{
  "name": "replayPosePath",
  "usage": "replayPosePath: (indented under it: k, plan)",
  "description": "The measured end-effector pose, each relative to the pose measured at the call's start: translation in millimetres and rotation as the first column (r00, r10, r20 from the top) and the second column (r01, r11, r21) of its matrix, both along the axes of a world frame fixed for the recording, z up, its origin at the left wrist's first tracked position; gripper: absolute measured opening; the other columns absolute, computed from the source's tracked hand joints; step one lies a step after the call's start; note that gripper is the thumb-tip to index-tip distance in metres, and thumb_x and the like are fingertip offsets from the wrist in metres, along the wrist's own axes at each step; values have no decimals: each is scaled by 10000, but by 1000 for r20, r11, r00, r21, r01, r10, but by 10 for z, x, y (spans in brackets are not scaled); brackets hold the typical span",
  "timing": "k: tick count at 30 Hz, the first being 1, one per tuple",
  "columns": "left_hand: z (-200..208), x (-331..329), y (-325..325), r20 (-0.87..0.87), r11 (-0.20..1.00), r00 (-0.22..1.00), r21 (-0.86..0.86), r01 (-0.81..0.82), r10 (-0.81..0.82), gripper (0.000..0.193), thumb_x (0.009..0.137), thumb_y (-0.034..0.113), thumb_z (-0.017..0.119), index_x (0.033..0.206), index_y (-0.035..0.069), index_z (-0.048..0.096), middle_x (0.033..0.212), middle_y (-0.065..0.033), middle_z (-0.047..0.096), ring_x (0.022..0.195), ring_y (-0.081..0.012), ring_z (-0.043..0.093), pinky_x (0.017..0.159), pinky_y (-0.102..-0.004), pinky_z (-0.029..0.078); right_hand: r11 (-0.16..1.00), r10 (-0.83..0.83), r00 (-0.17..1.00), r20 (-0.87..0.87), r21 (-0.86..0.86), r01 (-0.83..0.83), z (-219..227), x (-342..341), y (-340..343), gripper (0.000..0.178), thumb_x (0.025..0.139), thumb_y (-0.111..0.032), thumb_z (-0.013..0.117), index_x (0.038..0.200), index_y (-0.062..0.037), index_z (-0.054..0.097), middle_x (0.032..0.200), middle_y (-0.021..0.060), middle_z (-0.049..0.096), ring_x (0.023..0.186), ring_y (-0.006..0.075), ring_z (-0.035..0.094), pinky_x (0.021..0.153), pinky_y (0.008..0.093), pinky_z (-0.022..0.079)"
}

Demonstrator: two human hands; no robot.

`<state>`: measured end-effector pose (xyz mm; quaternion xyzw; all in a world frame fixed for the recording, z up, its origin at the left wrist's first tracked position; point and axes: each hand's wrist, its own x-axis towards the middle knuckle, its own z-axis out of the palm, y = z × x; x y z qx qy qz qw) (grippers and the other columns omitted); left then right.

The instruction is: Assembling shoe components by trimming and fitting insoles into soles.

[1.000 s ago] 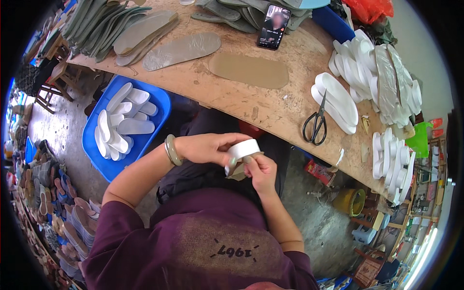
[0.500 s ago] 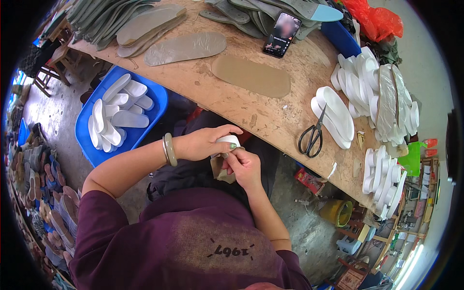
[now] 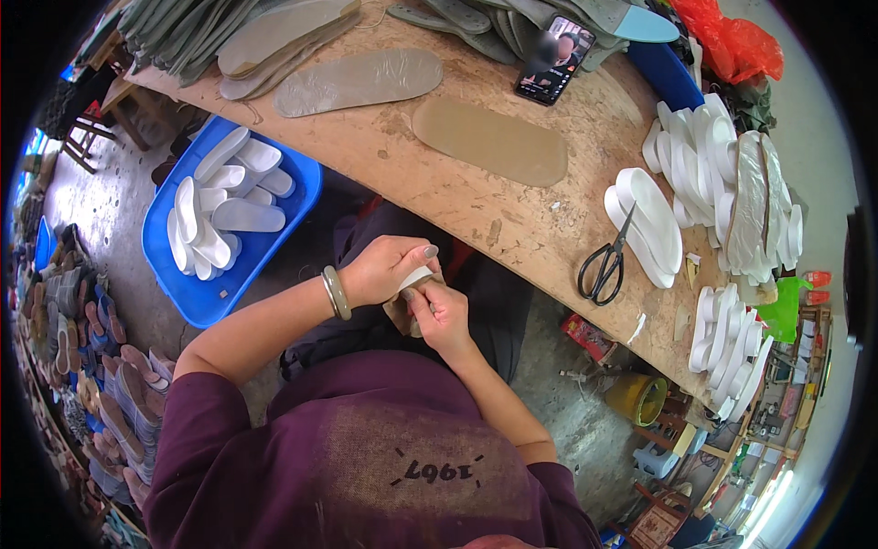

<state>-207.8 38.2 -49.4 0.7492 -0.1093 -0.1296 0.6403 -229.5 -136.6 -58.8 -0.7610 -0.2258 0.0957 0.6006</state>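
Observation:
Above my lap, my left hand (image 3: 389, 267) wraps round a white shoe sole (image 3: 417, 277), most of which the fingers hide. My right hand (image 3: 441, 315) is closed on the same sole from the other side, its thumb pressed against the white edge. A tan sheet-like piece (image 3: 400, 317) hangs below the hands, partly covered by them; whether it is fixed to the sole I cannot tell. A pale bangle (image 3: 336, 293) circles my left wrist.
The wooden table (image 3: 512, 240) carries tan insoles (image 3: 490, 141), black scissors (image 3: 603, 271), a phone (image 3: 554, 62) and stacked white soles (image 3: 646, 225). Grey insole piles (image 3: 183, 37) lie at its far side. A blue tub (image 3: 203, 309) of white soles stands left, a yellow bucket (image 3: 635, 400) right.
My hands have drawn slightly nearer my body, and the left fingers have curled in round the sole. More of the white sole is now covered. The whole view has shifted a little.

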Motion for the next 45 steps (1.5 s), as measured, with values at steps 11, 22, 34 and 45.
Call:
replayPosePath:
  k: [11, 22, 34, 45]
  plan:
    - [-222, 31, 51, -287, 922, 954, -341, -183, 84, 544, 1094, 367, 295, 997, -26, 659, 985, -105, 678, 905, -163, 635, 870, -317, 513, 985, 63, 870, -490, 172, 25, -30, 161, -3, 217, 1000, -167, 583, 893, 0, 674, 709, 16, 634, 556, 56, 530, 517, 202, 426]
    - [26, -208, -111, -246, 919, 966, -355, -169, 83, 478, 1090, 336, 346, 978, -28, 634, 1039, -114, 650, 936, -163, 613, 873, -312, 497, 970, 132, 715, -687, 238, 50, 290, 40, -57, 339, 1014, -300, 581, 835, -28, 673, 649, 28, 630, 491, 46, 504, 460, 191, 390]
    - [-338, -143, -4, -221, 950, 963, -237, -205, 152, 414, 1059, 334, 457, 917, 15, 680, 822, -56, 679, 766, -117, 613, 734, -283, 511, 996, 24, 991, -129, 92, -12, -352, -57, 44, 338, 996, -204, 598, 719, -21, 655, 593, 11, 609, 491, 84, 535, 475, 255, 408]
    - [-455, -89, 59, -313, 951, 943, -239, -196, 115, 395, 1056, 328, 473, 909, 12, 658, 910, -61, 682, 819, -120, 630, 751, -275, 521, 938, 60, 736, -674, 290, 189, -378, -195, 142, 318, 1029, -224, 545, 838, -3, 674, 631, 5, 593, 515, 44, 466, 505, 203, 370]
